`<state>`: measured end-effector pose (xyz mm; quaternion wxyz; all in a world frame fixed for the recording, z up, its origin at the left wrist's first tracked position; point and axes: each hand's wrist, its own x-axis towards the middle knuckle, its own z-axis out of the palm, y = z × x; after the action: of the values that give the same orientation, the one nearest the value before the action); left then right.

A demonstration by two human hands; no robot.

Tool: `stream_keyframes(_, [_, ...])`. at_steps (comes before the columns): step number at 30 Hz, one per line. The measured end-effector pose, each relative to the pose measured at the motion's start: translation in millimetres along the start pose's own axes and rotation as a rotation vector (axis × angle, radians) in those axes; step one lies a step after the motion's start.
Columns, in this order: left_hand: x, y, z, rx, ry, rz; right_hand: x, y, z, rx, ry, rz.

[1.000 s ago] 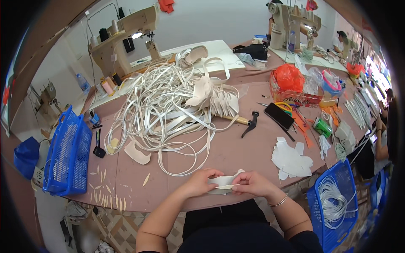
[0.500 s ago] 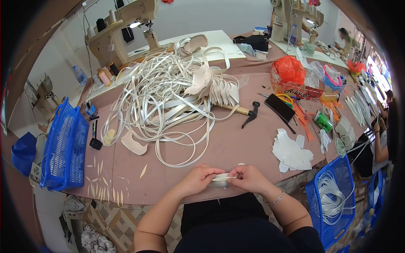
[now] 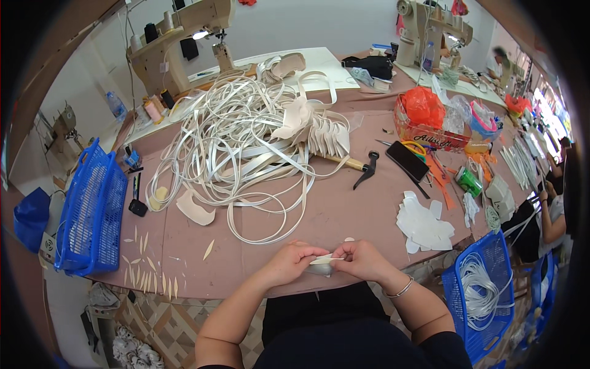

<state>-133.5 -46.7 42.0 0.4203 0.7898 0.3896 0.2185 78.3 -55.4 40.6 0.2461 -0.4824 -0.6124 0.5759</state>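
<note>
While a stacked pair of blue baskets [image 3: 83,212] is standing at the far left of the cloth-covered table [image 3: 362,215], loose leaf-shaped slips [image 3: 151,263] are lying in loose rows just beside it, near the front edge. Further right, a curved beige piece [image 3: 195,212] is resting flat below a big tangle of straps [image 3: 227,154].

At the front edge, the left hand [image 3: 290,261] is pinching the left end of a pale piece [image 3: 319,269] between thumb and fingers. A narrow cream slip [image 3: 322,259] is lying along the upper edge of that piece, between the two hands, and the right hand [image 3: 361,259] is nipping its right end; whether those fingertips are also catching the pale piece, I cannot tell. Working well here is probably asking for light, even tension: the left hand should be steadying the piece without creasing it, while the right should be guiding the slip along the curve, edges matching, before pressing. Pulling too hard could be stretching or skewing the slip.

Beyond the right hand, a hammer [image 3: 372,166] and a phone [image 3: 407,161] are lying well apart from the work, and flat white pieces [image 3: 424,222] are overlapping nearer the edge.
</note>
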Motion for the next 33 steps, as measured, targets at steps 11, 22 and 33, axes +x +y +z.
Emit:
stream_keyframes(11, [-1.2, -0.6, -1.7, -0.022, -0.025, -0.017, 2.6, 7.6, -1.2, 0.104, -0.044, 0.001])
stream_keyframes(22, [-1.9, -2.5, -0.1, -0.017, -0.004, -0.002, 5.2, 9.0, 1.9, 0.001, -0.002, -0.014])
stream_keyframes(33, [-2.3, -9.9, -1.0, -0.137, -0.034, 0.002, 2.9, -1.3, 1.3, -0.122, 0.019, -0.014])
